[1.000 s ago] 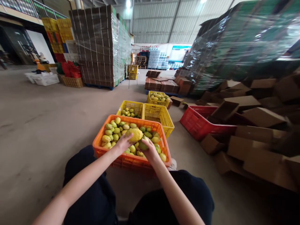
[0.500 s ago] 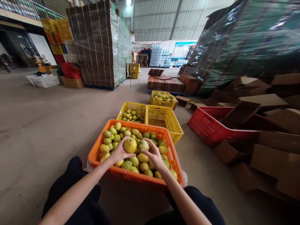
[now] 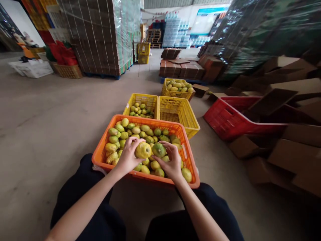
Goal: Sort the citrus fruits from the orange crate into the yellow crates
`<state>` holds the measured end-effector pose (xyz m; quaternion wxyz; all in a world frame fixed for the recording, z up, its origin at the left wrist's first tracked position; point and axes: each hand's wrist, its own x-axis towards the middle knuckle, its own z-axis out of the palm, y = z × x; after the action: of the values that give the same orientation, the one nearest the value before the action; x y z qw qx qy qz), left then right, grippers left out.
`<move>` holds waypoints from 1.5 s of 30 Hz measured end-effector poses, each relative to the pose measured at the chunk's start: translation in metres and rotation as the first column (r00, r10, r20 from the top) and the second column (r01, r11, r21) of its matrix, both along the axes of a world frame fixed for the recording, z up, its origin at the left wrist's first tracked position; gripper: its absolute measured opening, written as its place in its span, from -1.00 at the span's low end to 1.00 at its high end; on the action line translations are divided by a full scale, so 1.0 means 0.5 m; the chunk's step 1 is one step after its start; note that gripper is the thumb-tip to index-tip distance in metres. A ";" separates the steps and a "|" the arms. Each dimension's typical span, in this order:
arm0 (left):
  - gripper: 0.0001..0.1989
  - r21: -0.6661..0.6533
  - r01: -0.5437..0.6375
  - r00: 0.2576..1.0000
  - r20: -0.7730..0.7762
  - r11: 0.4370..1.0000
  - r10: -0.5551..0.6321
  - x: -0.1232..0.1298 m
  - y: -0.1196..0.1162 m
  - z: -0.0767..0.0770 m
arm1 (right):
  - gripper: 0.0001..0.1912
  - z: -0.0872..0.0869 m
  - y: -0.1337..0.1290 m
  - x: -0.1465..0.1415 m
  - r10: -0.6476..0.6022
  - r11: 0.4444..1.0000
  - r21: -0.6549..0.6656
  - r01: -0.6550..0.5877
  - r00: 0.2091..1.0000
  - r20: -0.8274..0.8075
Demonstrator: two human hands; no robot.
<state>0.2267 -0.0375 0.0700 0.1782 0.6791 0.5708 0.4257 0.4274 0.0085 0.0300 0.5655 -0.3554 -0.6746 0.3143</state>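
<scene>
My left hand (image 3: 129,154) is closed around a yellow lemon (image 3: 143,150), with its nippled end facing me. A greener lemon (image 3: 158,150) is pinched between the thumb and fingers of my right hand (image 3: 173,160). The two fruits are held up side by side, a small gap apart, over an orange plastic crate (image 3: 147,122). Inside that crate lie many loose lemons (image 3: 144,169), some yellow and some green. My hands and forearms hide part of them.
Beyond the orange crate stand a yellow crate of greenish lemons (image 3: 141,110), a yellow crate (image 3: 179,107) with nothing seen inside, and a fuller yellow crate (image 3: 177,88). To the right are a red crate (image 3: 220,117) and heaped cardboard boxes (image 3: 288,160). Wrapped pallet stacks (image 3: 92,40) rise behind.
The view has tipped downward. Both lemons have turned in my fingers; the right one now shows a greener side. My hands are slightly farther apart, still holding them.
</scene>
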 end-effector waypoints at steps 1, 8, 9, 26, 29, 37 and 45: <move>-0.32 -0.007 -0.007 1.000 0.010 1.000 0.007 0.000 0.001 -0.001 | -0.46 0.001 0.000 -0.001 0.001 1.000 0.002 -0.001 1.000 -0.009; -0.29 -0.123 -0.032 0.949 0.308 0.992 0.068 -0.014 0.006 0.014 | -0.49 0.029 0.005 -0.006 0.160 0.975 -0.137 -0.173 0.982 -0.099; -0.28 -0.167 0.020 0.907 0.419 0.986 0.052 -0.017 0.008 0.017 | -0.47 0.032 0.007 -0.008 0.177 0.959 -0.198 -0.202 0.975 -0.137; -0.51 -0.298 0.459 -0.134 0.908 0.837 0.397 -0.018 0.007 0.054 | -0.73 0.028 0.011 -0.026 0.029 0.430 -0.614 -0.662 0.690 -0.724; -0.52 -0.312 0.455 -0.168 0.890 0.834 0.424 -0.016 0.008 0.050 | -0.79 0.030 0.011 -0.026 -0.020 0.344 -0.647 -0.680 0.684 -0.729; -0.57 -0.272 0.453 -0.135 0.921 0.849 0.366 -0.029 0.004 0.038 | -0.86 0.031 0.020 -0.027 -0.189 0.394 -0.720 -0.572 0.716 -0.672; -0.43 -0.273 0.660 -0.058 0.910 0.700 0.410 0.003 -0.011 0.009 | -0.65 0.019 0.021 -0.023 0.076 0.348 -0.696 -0.628 0.759 -0.646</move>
<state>0.2283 -0.0430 0.0744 0.8120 0.0813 0.2858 0.5024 0.4162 0.0189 0.0395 0.3597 -0.3374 -0.2916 0.8196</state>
